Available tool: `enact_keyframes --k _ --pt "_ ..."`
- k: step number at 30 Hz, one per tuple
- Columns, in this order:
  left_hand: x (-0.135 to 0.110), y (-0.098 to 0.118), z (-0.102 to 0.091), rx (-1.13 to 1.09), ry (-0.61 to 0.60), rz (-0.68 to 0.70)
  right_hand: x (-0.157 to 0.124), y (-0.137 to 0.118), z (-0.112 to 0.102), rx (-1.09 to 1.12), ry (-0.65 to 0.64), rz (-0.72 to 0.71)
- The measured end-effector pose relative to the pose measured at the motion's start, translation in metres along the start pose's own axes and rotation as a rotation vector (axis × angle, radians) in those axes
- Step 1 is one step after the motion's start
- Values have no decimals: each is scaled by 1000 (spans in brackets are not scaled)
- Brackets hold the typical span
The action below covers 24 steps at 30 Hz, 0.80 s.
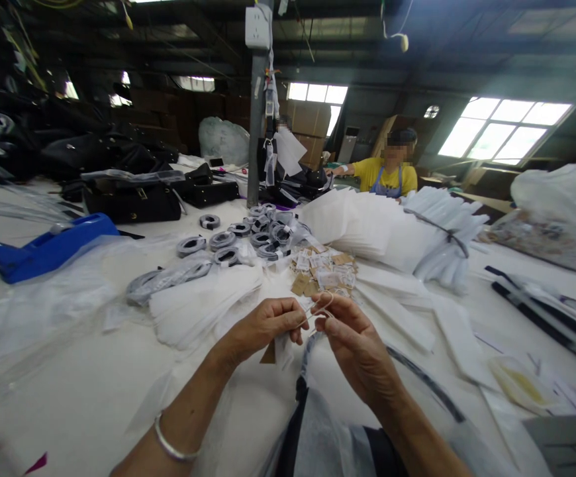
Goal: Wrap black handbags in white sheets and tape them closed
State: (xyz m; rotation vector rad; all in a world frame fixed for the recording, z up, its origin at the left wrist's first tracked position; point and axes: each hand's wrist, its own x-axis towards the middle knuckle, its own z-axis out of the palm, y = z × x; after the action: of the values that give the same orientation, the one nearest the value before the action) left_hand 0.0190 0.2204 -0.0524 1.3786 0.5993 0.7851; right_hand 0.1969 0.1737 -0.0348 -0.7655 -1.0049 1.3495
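Observation:
My left hand [273, 322] and my right hand [350, 328] meet over the near part of the table. Between them runs a thin white string [324, 306], pinched by the left fingers and looped around the right fingertips. Below my left hand hangs a brown tag [268, 354] beside a clear plastic piece. Under my hands lies a black bag [292, 424], partly covered by whitish wrapping, its wrapped handle [424, 381] arching to the right. My forearms hide part of the bag.
Ahead are a heap of tags [325, 270], coiled wrapped straps [226, 240] and stacked white sheets [352, 222]. A blue tape dispenser [54, 246] stands left, near a black handbag [132, 199]. A grey post [258, 126] rises beyond. A person in yellow [384, 175] is across the table.

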Motion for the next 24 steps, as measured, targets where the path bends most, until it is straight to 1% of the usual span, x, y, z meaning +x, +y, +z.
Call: enact_keyframes --k 2,5,9,11,13,15,16,17,20,22,24 --pt "2 0 5 1 -5 6 -1 1 3 27 -44 20" --pt "4 1 9 20 39 17 0 4 3 18 -64 34" --pt "4 0 7 -39 138 37 3 8 -4 -57 22 26" --pt "5 0 4 -84 204 30 4 9 -8 -102 33 40" --pt "6 -1 1 -97 271 15 4 6 -10 -131 1 76" --pt "6 -2 0 -88 300 2 3 2 -9 -109 -54 97" --pt "7 -2 0 -84 295 -5 2 0 -8 -85 -80 95" --pt "7 -2 1 -79 264 -14 1 -3 -7 -54 -99 81" --pt "6 -3 4 -60 71 -38 -2 -17 -5 71 -96 39" --pt "5 -5 3 84 -22 -82 -3 -30 -8 152 -55 30" --pt "5 -10 -1 305 -8 -168 -2 -43 -15 155 -18 45"
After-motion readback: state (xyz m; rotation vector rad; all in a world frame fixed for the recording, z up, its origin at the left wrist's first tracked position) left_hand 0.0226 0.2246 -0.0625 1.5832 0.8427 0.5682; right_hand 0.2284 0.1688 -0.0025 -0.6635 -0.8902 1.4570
